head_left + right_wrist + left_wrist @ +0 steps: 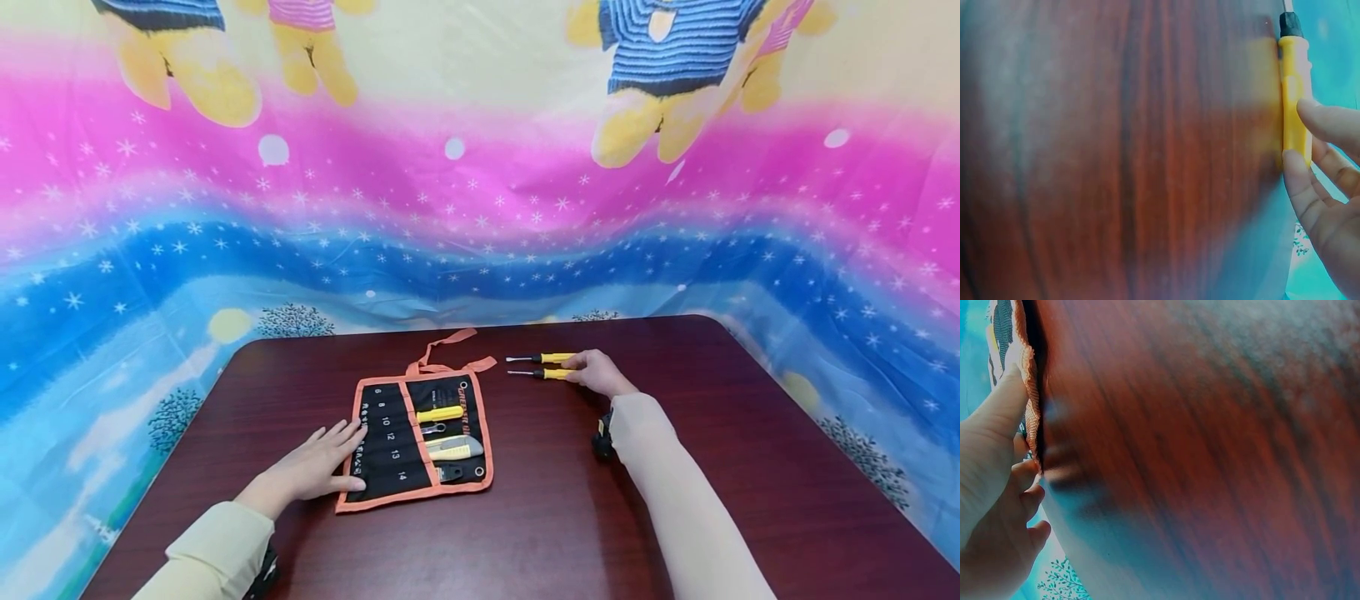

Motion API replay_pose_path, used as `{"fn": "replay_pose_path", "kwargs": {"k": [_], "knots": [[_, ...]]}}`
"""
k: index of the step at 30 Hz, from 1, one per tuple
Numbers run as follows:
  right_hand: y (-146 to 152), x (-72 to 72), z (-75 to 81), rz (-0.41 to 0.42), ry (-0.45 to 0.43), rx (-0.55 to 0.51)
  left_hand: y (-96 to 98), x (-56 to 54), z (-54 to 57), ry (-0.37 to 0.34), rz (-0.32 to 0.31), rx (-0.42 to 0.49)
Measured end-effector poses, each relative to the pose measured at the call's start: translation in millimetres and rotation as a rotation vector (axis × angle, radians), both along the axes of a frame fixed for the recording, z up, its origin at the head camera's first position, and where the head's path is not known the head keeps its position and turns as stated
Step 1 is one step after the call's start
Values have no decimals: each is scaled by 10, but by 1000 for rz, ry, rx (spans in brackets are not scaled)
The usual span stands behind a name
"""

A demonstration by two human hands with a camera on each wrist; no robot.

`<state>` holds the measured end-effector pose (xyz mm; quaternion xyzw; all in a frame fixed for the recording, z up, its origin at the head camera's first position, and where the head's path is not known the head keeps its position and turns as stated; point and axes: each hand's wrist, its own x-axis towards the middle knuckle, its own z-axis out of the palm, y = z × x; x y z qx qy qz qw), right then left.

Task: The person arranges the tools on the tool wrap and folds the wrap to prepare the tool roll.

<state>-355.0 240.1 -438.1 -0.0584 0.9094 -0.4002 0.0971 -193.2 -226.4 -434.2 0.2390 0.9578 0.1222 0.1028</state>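
An unrolled black tool pouch (382,454) with orange trim lies on the table, printed with numbers. My left hand (318,467) rests on its left edge, fingers spread and thumb on the near corner. In its pockets sit a yellow-handled tool (440,414), a small ring-ended wrench (434,429), a utility knife (453,448) and a dark tool (451,474). To the right, two yellow-handled screwdrivers (557,358) lie side by side, tips pointing left. My right hand (600,372) is at their handle ends, its thumb and fingers pinching the nearer yellow handle (1295,94).
Orange tie straps (442,354) trail from the pouch's far edge. The dark red wooden table (540,517) has rounded far corners. A printed curtain (480,200) hangs close behind it and along both sides.
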Motion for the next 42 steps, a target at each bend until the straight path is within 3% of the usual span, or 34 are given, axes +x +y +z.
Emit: {"fn": "replay_pose_path", "kwargs": {"k": [20,42], "knots": [[-5,38,-1,14,41,24,5,5,-3,-4,-1,6],[-370,113,222,124,149,27,-16,-1,-13,15,-10,-4]]}}
